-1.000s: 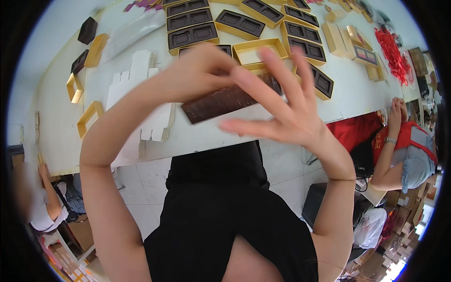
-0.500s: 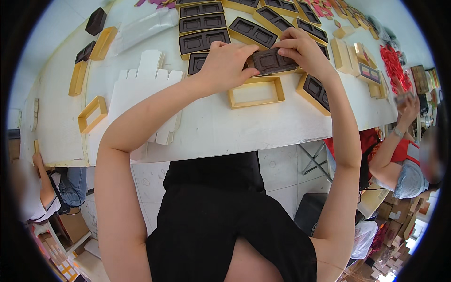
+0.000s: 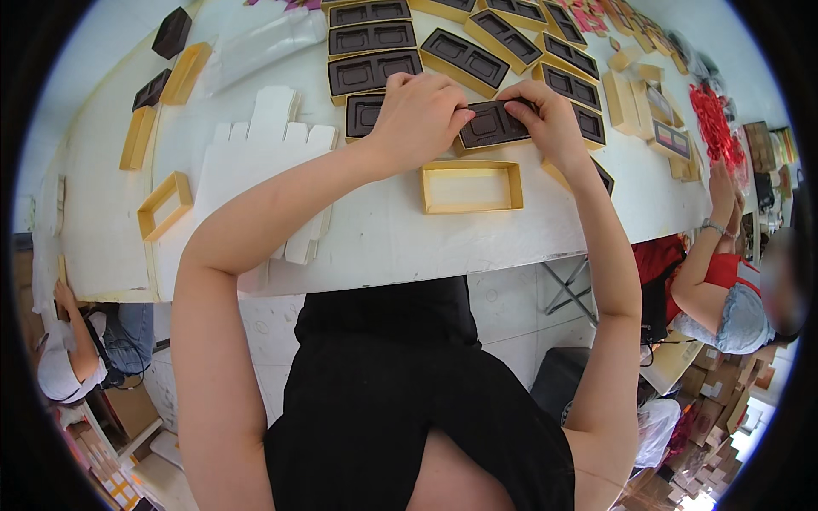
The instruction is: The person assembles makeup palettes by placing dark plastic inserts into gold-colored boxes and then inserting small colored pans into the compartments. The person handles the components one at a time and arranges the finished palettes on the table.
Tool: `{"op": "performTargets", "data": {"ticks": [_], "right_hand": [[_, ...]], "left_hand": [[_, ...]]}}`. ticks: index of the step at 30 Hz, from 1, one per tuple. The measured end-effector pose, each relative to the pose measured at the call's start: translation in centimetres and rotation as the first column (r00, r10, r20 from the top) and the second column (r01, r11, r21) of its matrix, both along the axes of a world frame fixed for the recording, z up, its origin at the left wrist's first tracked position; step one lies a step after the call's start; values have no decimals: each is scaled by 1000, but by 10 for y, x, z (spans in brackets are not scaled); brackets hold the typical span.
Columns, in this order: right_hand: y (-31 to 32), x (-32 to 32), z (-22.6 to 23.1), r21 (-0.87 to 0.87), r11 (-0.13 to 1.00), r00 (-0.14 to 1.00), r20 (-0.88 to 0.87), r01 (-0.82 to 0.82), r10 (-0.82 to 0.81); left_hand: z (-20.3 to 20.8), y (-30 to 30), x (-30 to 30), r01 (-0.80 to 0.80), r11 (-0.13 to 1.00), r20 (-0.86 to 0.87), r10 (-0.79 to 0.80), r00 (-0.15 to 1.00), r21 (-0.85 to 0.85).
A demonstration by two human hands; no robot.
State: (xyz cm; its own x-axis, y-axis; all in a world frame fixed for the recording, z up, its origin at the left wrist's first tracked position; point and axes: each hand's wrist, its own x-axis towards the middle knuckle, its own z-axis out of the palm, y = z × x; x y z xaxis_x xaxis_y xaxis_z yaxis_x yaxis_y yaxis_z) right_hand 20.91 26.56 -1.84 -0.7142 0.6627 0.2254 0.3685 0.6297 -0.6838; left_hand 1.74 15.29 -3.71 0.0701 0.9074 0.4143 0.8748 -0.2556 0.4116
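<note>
The dark brown insert tray (image 3: pixel 494 126) sits at the far middle of the desk (image 3: pixel 383 230), pinched at both short ends: the left hand (image 3: pixel 417 115) is closed on its left end with fingers curled over the edge, and the right hand (image 3: pixel 545 119) is clamped on its right end with the thumb under the rim. It seems to rest in or just over a gold box beneath it (the hands hide that edge, so I cannot tell how deep it sits). To seat it well, it looks best to keep the tray level, line up both long sides with the box walls, and press evenly at the corners rather than the thin middle. Just in front lies an empty gold box (image 3: pixel 471 186). Beyond it stand rows of filled gold boxes (image 3: pixel 372 71), and a stack of white folded card (image 3: pixel 264 153) lies to the left.
</note>
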Motion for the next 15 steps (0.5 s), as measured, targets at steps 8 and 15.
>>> {"op": "performTargets", "data": {"ticks": [8,15], "right_hand": [[-10,-4,-12,274,962,1000,-21,-16,22],[-5,-6,-10,-145,989,989,-148,-40,19]], "left_hand": [[-2,2,6,51,997,104,-56,993,49],[-14,6,13,-6,990,-69,15,998,138]]}}
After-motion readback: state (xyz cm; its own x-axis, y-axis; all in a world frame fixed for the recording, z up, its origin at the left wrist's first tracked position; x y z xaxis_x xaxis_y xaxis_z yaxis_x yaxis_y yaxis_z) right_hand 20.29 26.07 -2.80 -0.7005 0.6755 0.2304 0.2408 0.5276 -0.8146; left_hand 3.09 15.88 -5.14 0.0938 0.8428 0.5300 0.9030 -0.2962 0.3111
